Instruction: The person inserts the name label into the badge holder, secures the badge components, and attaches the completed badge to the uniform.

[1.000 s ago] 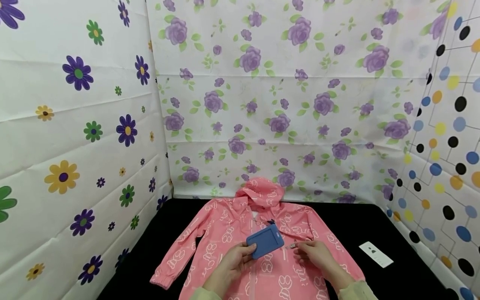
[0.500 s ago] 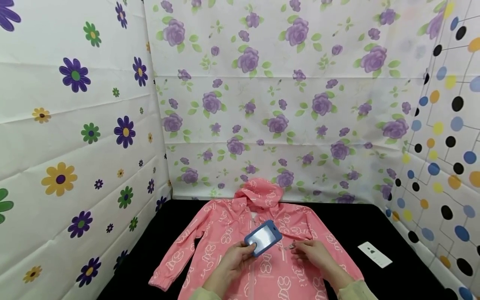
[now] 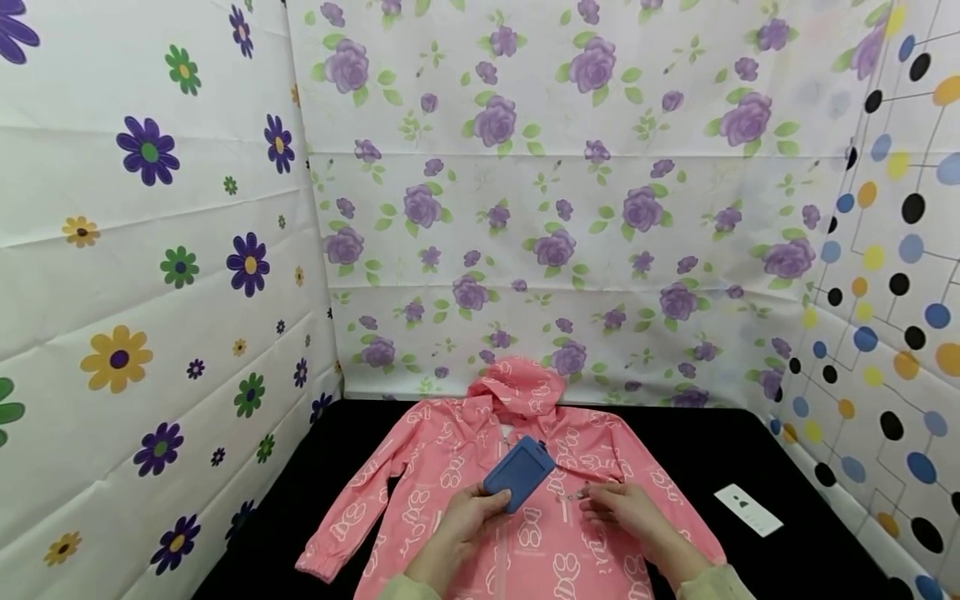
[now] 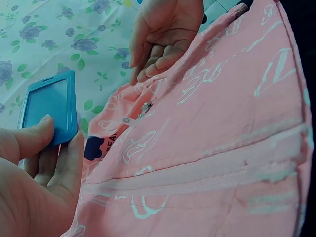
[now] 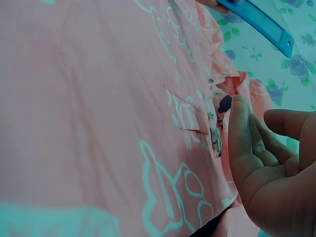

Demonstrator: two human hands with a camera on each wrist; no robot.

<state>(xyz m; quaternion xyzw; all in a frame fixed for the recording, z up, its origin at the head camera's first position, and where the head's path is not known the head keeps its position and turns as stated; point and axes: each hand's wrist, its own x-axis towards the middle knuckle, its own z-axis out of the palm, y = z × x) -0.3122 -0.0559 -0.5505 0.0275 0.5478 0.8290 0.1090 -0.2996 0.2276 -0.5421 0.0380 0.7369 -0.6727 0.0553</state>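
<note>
My left hand [image 3: 468, 525] grips a blue badge holder [image 3: 521, 473] by its lower end, thumb on the front and fingers behind, raised over the pink hooded jacket [image 3: 431, 487]. The holder has a framed window and a slot at its top edge. My right hand [image 3: 626, 510] is low over the jacket's chest on the right, fingers loosely bent. In the right wrist view its thumb [image 5: 286, 121] stands apart from the fingers, with nothing between them. Just past those fingertips a small metal clip with a clear snap strap [image 5: 216, 140] lies on the jacket.
The jacket is spread on a black table [image 3: 690, 454], its hood at the back. A white card [image 3: 748, 510] with dark marks lies to the right. Floral cloth walls [image 3: 600, 250] enclose the back and sides.
The badge holder has been tilted in my left hand: its window flashed bright half a second ago and is plain blue now, its top steeper. My right hand has barely moved.
</note>
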